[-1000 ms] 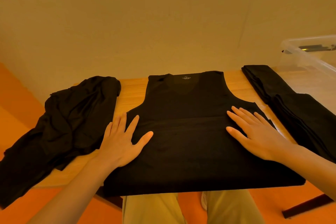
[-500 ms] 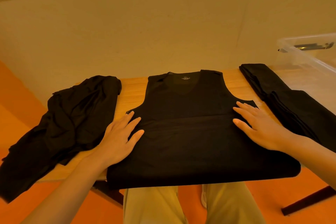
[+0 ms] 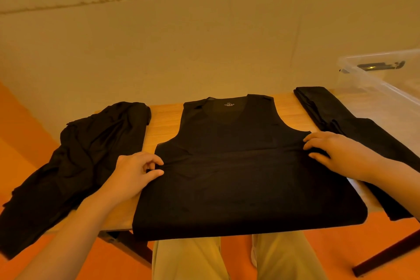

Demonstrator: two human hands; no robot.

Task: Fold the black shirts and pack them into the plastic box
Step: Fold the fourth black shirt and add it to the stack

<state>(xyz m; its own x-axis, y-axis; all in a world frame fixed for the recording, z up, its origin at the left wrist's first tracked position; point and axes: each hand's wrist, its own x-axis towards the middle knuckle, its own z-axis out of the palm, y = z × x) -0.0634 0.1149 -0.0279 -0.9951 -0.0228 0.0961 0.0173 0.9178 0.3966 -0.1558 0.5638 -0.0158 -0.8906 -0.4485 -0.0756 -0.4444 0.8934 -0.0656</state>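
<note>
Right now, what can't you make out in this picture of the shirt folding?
Head view only:
- Plastic box: cut off by the right edge; its contents are unclear through the hazy wall.
- Neck label on the spread shirt: too small to read.
- Left hand fingertips: curled into the fabric.
- Table's near edge: covered by the shirt.

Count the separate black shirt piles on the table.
3: crumpled heap at left, flat shirt in the middle, folded stack at right. How many shirts each pile hides is unclear.
</note>
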